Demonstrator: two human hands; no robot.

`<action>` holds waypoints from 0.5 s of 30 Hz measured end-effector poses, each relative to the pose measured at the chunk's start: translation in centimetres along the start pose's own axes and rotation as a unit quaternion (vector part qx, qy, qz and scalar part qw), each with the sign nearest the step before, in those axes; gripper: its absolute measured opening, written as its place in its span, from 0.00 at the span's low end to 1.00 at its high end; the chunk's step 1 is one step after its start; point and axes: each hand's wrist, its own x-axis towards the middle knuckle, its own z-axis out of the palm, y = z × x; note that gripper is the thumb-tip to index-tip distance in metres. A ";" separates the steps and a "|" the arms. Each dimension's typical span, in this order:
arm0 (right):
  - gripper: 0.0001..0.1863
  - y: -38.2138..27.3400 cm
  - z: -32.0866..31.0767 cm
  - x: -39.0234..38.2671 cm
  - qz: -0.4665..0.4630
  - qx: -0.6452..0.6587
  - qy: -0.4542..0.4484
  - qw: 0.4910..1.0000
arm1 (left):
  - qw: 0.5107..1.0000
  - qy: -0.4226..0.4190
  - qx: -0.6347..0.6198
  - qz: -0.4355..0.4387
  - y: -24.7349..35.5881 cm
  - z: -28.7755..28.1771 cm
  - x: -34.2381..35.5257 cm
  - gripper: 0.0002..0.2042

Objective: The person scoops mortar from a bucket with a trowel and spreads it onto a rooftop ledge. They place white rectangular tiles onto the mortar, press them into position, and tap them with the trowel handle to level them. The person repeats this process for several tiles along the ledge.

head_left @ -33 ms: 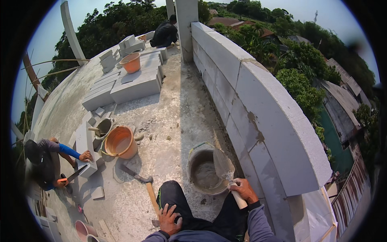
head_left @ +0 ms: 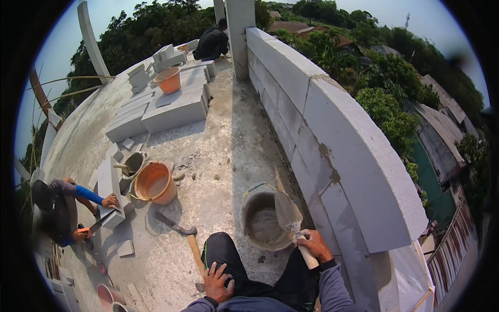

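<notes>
My right hand (head_left: 313, 245) is wrapped round the wooden handle of a trowel (head_left: 287, 210). The trowel's grey blade points away from me, over the right rim of a bucket of wet mortar (head_left: 264, 223). My left hand (head_left: 219, 282) rests on my left thigh with its fingers spread and nothing in it. Beside that leg lies a hammer (head_left: 195, 249) with a wooden handle and a dark head. To the right of the bucket runs a low wall of pale blocks (head_left: 343, 151), with a mortar smear on its face.
At the left, a co-worker (head_left: 57, 208) holds an orange-handled saw (head_left: 96, 224) against a pale block (head_left: 110, 179). Orange buckets (head_left: 157, 183) and stacked blocks (head_left: 176, 112) stand farther off. Another person (head_left: 212, 42) crouches by a concrete column (head_left: 241, 39). Trees and roofs lie beyond the wall.
</notes>
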 end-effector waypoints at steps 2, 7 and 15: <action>0.24 0.4 -0.5 0.2 0.001 0.009 -0.002 1.000 | 1.000 0.002 0.004 0.001 0.2 0.4 0.3 0.11; 0.25 0.6 -0.9 0.0 0.023 0.026 0.008 0.999 | 1.000 -0.002 0.002 0.002 0.6 0.3 0.6 0.11; 0.24 0.0 -1.1 -0.4 -0.010 -0.009 0.021 1.000 | 1.000 -0.008 0.021 0.005 0.6 0.4 0.5 0.11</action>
